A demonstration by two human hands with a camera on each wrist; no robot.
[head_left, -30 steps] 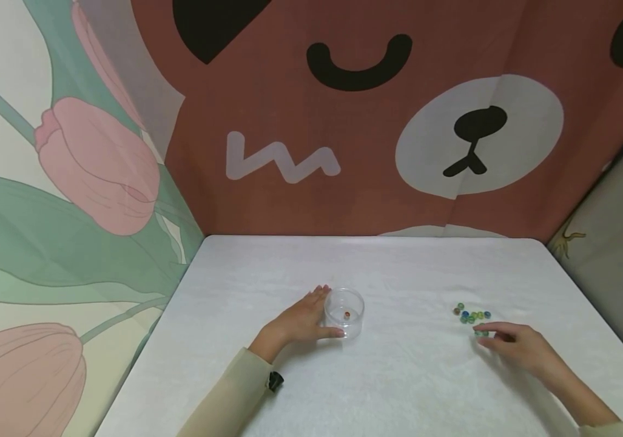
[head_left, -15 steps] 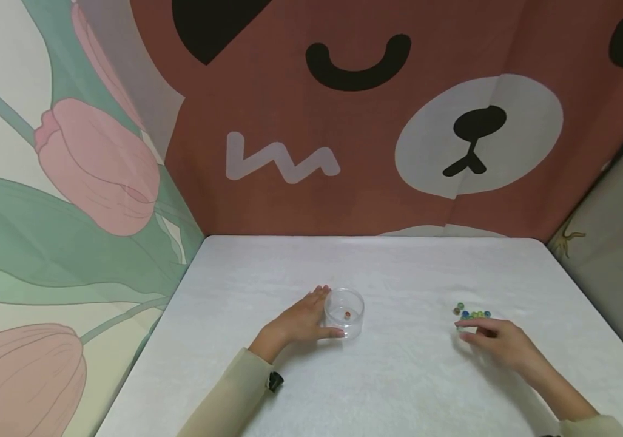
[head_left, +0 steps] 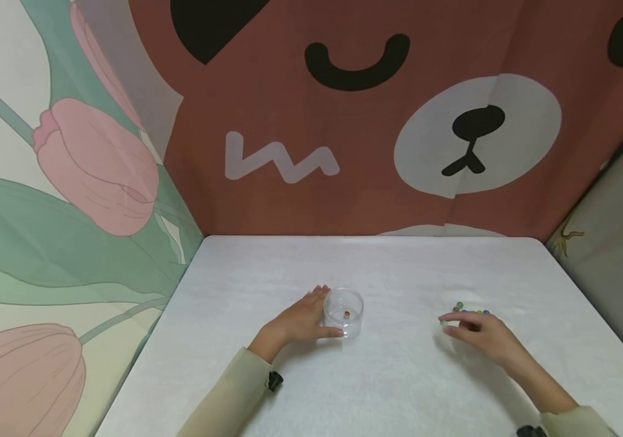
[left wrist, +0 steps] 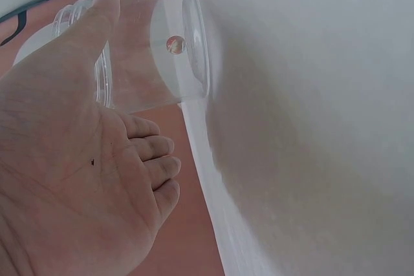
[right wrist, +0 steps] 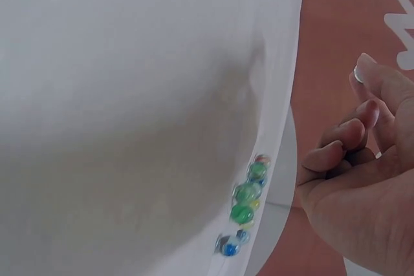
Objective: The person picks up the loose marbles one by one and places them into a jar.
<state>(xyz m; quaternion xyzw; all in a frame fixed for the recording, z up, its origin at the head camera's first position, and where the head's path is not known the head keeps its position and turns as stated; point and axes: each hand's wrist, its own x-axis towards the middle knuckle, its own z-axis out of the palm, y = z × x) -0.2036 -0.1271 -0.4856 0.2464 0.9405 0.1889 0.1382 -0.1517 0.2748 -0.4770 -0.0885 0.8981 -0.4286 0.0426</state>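
A clear plastic jar stands upright on the table, with one orange-red marble at its bottom. My left hand holds the jar from its left side, thumb across the front and fingers towards the back. Between thumb and index finger, my right hand pinches a pale greenish marble above the table; only a sliver of this marble shows in the right wrist view. Several glass marbles, green, blue, yellow and reddish, lie in a cluster behind the right hand, which partly hides them in the head view.
A white cloth covers the table. Its back edge meets a hanging fabric printed with a brown bear. To the left hangs a fabric with printed tulips.
My right hand has moved left from the marble cluster, carrying the pinched marble towards the jar. The left hand and jar have stayed in place.
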